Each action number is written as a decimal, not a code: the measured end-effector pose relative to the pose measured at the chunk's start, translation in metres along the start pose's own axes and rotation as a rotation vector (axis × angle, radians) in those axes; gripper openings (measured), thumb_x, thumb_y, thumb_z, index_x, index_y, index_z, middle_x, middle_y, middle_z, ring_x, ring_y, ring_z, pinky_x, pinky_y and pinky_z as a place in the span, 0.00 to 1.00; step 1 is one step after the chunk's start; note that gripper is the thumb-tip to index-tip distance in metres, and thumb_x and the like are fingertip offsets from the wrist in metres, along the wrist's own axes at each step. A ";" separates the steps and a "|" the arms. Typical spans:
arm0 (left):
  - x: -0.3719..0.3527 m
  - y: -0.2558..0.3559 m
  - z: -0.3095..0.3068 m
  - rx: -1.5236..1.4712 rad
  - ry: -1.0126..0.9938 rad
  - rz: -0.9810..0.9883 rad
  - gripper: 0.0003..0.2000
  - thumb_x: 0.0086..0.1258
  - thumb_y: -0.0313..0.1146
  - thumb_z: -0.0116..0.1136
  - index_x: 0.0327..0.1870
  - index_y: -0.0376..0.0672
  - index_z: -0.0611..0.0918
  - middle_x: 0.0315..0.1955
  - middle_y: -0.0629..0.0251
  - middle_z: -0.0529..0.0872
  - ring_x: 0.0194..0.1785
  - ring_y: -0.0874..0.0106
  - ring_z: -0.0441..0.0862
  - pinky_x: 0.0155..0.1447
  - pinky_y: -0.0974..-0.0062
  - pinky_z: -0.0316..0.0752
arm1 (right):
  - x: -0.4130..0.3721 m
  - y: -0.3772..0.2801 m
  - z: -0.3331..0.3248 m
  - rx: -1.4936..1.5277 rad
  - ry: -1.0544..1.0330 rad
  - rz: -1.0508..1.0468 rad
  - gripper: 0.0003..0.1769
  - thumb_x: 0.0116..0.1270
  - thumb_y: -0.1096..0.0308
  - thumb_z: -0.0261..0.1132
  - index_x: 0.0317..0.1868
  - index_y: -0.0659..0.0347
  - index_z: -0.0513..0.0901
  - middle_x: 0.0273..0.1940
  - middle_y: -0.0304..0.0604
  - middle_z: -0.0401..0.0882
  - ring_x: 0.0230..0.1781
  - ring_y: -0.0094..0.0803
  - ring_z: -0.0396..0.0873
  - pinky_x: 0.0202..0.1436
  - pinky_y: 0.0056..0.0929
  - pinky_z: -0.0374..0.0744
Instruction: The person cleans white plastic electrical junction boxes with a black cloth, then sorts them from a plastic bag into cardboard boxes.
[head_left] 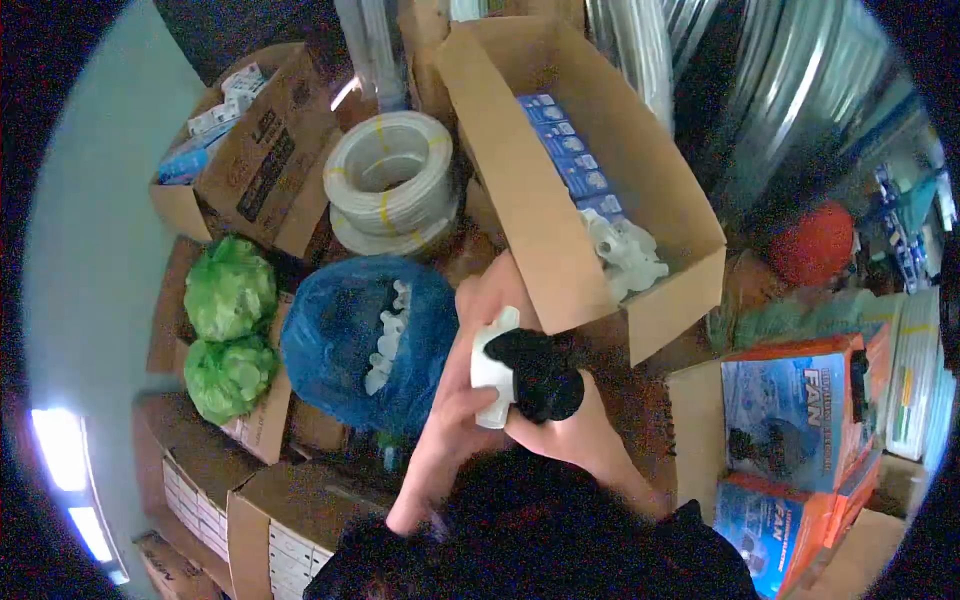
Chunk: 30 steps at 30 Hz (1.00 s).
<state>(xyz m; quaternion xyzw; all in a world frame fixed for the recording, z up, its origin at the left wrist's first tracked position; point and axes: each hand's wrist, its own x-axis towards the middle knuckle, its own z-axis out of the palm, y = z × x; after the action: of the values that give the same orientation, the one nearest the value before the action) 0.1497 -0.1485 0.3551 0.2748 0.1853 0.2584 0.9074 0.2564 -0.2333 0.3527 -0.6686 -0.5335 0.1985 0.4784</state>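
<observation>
A white plastic piece (490, 370) is held upright in my left hand (465, 400), with the fingers wrapped round its side. Against its right side my right hand (575, 430) holds a black bundle (540, 375), whose exact nature I cannot make out. Left of my hands sits an open blue bag (335, 330) with white plastic fittings (388, 340) inside. Beyond my hands stands an open cardboard box (520, 190) holding blue small boxes (570, 150) and translucent white pieces (625, 255).
Green bags (230, 290) lie at the left, beside coiled white tubing (390, 180) and a carton (265, 150). Fan boxes (785, 415) stand at the right. Cartons (265, 505) of white boxes are at the lower left. A red round object (812, 245) sits at the right.
</observation>
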 end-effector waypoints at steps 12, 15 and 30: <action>0.005 0.007 -0.013 0.556 -0.142 0.189 0.50 0.40 0.29 0.70 0.65 0.32 0.49 0.55 0.51 0.68 0.60 0.65 0.66 0.63 0.70 0.58 | -0.004 -0.002 -0.018 0.136 0.027 -0.020 0.21 0.46 0.71 0.69 0.44 0.59 0.78 0.39 0.46 0.79 0.37 0.36 0.79 0.42 0.28 0.76; 0.007 0.006 -0.007 0.570 -0.117 0.220 0.51 0.38 0.32 0.72 0.64 0.31 0.52 0.53 0.50 0.70 0.58 0.64 0.67 0.62 0.69 0.59 | -0.007 0.005 -0.019 0.031 0.028 -0.158 0.18 0.45 0.72 0.69 0.41 0.60 0.79 0.37 0.47 0.80 0.36 0.36 0.80 0.41 0.29 0.76; 0.031 0.048 0.021 1.444 0.007 0.588 0.50 0.32 0.39 0.74 0.60 0.32 0.57 0.46 0.45 0.74 0.52 0.54 0.74 0.54 0.66 0.70 | 0.002 0.012 -0.059 -0.216 0.069 -0.034 0.16 0.45 0.70 0.66 0.37 0.62 0.77 0.30 0.50 0.78 0.31 0.46 0.77 0.35 0.34 0.76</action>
<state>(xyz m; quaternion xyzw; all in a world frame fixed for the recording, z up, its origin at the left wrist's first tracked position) 0.1668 -0.1043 0.3939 0.8345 0.2303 0.3044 0.3974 0.3090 -0.2563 0.3699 -0.7135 -0.5464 0.1085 0.4250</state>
